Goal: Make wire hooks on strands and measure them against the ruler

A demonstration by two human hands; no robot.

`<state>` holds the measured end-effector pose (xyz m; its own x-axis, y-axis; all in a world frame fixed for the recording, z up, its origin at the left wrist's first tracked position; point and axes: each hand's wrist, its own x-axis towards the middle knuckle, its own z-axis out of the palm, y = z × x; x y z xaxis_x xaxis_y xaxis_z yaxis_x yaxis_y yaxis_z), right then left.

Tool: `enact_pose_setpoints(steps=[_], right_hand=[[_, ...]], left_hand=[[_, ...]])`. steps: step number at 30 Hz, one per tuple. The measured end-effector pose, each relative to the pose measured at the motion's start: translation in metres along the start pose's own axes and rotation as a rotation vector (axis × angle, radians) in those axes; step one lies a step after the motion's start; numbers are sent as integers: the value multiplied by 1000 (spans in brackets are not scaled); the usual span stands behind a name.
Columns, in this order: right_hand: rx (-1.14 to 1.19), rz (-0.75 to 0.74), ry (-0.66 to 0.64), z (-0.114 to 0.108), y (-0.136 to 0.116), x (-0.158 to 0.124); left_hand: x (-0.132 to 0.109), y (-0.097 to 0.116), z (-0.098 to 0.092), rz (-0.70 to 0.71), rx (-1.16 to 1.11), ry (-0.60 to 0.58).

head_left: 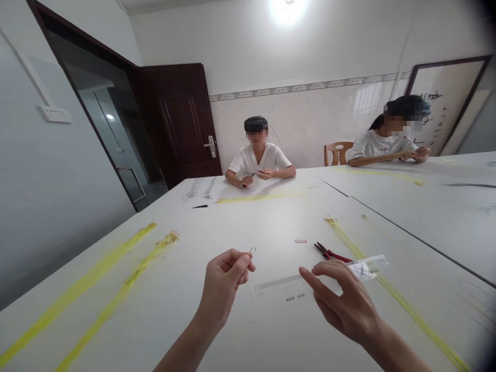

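My left hand is closed in a pinch, with the thumb and index finger on a small fish hook whose bend sticks up past the fingertips. Facing it from the right is my right hand, its fingers apart and nothing visible between them. A clear ruler-like strip lies flat between the two hands, partly behind the right fingertips. Just beyond the right hand are red-handled pliers, jaws pointing left, and a small clear plastic bag, partly covered by that hand.
Bundles of yellow line stretch along the left of the white table; another yellow bundle runs down the right. A small red-edged label lies mid-table. Two people sit across, one behind black tweezers. A seam crosses the tabletop.
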<state>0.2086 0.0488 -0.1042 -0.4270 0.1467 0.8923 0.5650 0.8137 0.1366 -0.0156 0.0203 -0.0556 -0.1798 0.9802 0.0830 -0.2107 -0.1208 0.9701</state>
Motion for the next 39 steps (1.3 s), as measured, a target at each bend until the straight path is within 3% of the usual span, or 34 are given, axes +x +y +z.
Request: enact_pose_setpoints(steps=[6,13,26,39], right_hand=[[-57,22,-37,6,2,-1],[-99,21,-86,10,1,-2],[-67,52,-116,12,0,-4],[-39,14,-122,12,1,-3]], left_hand=[[1,-22,-15,-103,-6,-5],[-3,-32,-21,-179,-6,-84],[-9,-31,-20,-188,4,-168],[-9,-29,-18,-183,-35,-162]])
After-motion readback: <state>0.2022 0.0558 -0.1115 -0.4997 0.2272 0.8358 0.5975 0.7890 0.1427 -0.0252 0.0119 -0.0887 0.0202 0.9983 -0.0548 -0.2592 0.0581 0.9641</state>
